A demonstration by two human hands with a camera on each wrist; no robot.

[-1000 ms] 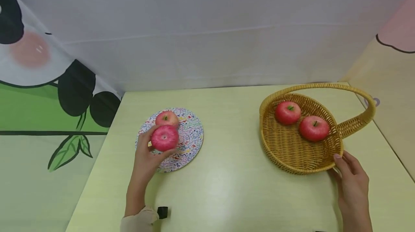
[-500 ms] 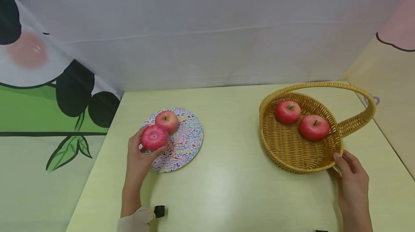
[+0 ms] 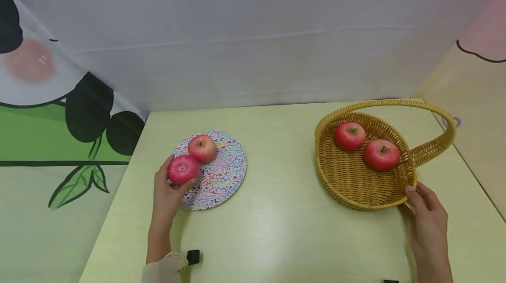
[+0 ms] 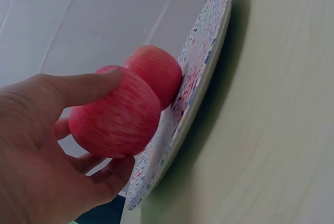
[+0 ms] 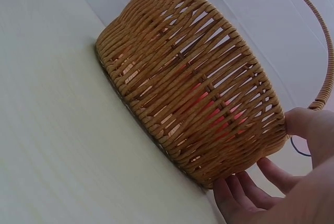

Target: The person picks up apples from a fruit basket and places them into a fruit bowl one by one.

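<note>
My left hand (image 3: pixel 168 195) grips a red apple (image 3: pixel 183 169) by its sides, over the left part of a round plate (image 3: pixel 225 182) with a colourful squiggle pattern. Another apple (image 3: pixel 202 148), stem up, sits on the plate just behind the held one. In the left wrist view the held apple (image 4: pixel 117 117) overlaps the second apple (image 4: pixel 156 72). On the right, my right hand (image 3: pixel 428 221) holds the near right rim of a wicker basket (image 3: pixel 356 190), thumb on the rim and fingers against the outer wall. Two red apples (image 3: pixel 349 135) lie inside the basket.
The basket's tall arched handle (image 3: pixel 395 103) rises over its back and right side. Plate and basket stand on a pale yellow-green table (image 3: pixel 276 230), with a grey-white cloth wall (image 3: pixel 253 67) behind. A small black object (image 3: pixel 193 257) shows beside the left sleeve.
My left hand has moved the held apple to the left and slightly down over the plate, uncovering the apple behind it. The right hand keeps its hold on the basket.
</note>
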